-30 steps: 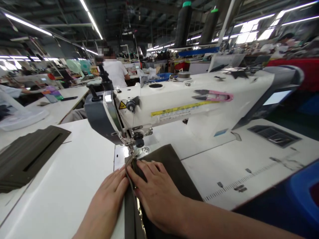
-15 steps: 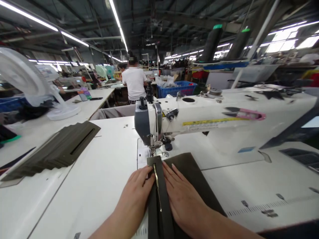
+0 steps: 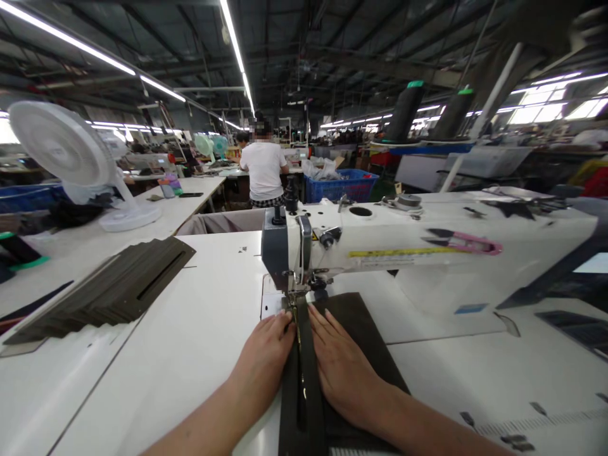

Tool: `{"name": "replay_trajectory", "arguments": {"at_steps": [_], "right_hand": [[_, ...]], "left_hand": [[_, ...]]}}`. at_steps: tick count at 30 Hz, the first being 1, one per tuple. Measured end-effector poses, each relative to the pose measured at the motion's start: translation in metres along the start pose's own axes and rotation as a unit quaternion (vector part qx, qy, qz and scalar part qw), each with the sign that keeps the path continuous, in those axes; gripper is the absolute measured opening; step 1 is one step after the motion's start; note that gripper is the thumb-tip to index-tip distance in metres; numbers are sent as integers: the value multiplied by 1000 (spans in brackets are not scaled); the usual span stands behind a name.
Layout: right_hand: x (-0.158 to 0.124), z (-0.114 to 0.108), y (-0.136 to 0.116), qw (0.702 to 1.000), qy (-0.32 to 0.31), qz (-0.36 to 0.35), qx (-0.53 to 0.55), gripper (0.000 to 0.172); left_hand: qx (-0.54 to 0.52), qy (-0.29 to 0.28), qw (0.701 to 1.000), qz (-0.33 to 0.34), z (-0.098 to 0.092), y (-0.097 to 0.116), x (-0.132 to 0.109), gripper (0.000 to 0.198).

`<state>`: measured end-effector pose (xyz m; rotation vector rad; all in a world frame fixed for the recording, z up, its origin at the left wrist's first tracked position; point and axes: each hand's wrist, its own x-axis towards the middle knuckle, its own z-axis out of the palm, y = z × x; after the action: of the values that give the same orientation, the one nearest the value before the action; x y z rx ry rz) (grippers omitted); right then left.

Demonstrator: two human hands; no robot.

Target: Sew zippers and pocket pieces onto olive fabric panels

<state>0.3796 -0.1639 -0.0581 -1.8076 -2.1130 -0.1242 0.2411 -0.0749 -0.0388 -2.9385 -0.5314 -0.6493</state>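
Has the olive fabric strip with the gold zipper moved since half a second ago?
Yes: the olive fabric strip with gold zipper moved forward, toward the metal presser foot of the white sewing machine.

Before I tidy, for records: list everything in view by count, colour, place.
Sewing machine: one, mostly white, right
Worktable: one, white, beneath machine
Zippered fabric: layers uncountable, olive, beneath hands
Fabric stack: one, olive, left
Snips: one, pink-handled, on machine
Tall thread cones: two, black, right background
Large fan: one, white, left
Basket: one, blue, behind machine
Nearest person: one, white shirt, background
Background clutter: uncountable, mixed
Left hand: one, bare, on fabric
Right hand: one, bare, on fabric
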Motion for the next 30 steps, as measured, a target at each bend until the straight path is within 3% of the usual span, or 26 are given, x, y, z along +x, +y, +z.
{"name": "replay_trajectory", "arguments": {"at_steps": [11, 30], "right_hand": [[3, 5, 7, 1000, 12, -13, -1, 49], [0, 7, 7, 998, 35, -34, -27, 53]], "left_hand": [[-13, -17, 1000, -6, 9, -5, -1, 25], [-15, -27, 1000, 2, 8, -3, -2, 24]]}}
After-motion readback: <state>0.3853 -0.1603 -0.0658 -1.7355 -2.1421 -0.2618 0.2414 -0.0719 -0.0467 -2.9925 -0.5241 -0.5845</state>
